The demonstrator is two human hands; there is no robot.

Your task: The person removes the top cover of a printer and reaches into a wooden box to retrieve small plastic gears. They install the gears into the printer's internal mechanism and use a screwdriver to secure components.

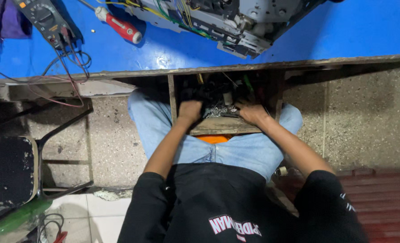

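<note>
Both hands [190, 111] [253, 113] inside wooden drawer [222, 126]

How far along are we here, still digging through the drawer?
Done: the drawer under the blue bench is pulled open. In hand: left hand and right hand are both in its small parts. Left: the opened device, multimeter and screwdriver lie untouched.

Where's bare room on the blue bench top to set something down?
Free: blue top right of the opened metal chassis, and the patch between the red-handled screwdriver and the bench edge. Crowded: multimeter corner with leads; drawer, both hands among parts.
</note>
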